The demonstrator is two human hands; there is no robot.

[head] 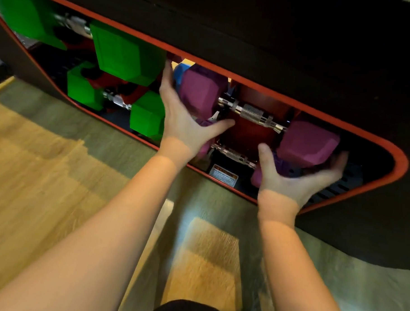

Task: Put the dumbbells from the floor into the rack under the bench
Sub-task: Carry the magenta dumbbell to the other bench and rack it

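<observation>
Purple hexagonal dumbbell with knurled metal handle (253,111) sits inside the red-rimmed black rack (387,151).
The left hand (184,121) and right hand (297,175), fingers spread, cup its ends; green hexagonal dumbbells (126,50) fill the left part.

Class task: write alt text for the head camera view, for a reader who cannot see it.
Two bare hands steady a purple dumbbell in the red-edged rack under a black bench: the left hand cups one end, the right hand reaches under the other. Green dumbbells sit further left, above a wooden floor.
</observation>
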